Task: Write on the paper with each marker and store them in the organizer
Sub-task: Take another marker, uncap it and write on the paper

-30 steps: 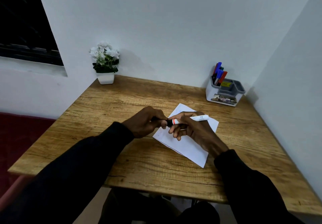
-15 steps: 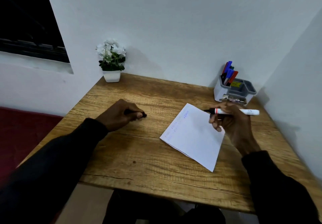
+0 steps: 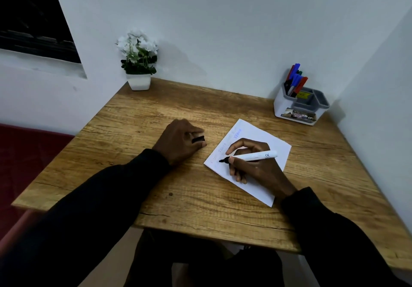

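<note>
A white sheet of paper (image 3: 273, 145) lies angled on the wooden desk (image 3: 189, 197), with faint lines of writing near its left edge. My right hand (image 3: 254, 164) grips a white marker (image 3: 256, 156) with a black tip; the tip touches the paper's left part. My left hand (image 3: 180, 141) rests on the desk left of the paper, fingers curled around the black marker cap (image 3: 198, 139). A white and grey organizer (image 3: 299, 106) stands at the far right corner, with several blue, red and green markers (image 3: 295, 79) upright in its left compartment.
A small white pot of white flowers (image 3: 138, 63) stands at the desk's far left corner. White walls close in behind and to the right. A dark window sits at upper left. A red surface lies left of the desk.
My hands pulled the cap off the marker. My left hand carried the cap leftward to the desk. My right hand swung out to the right, then brought the tip down onto the paper.
</note>
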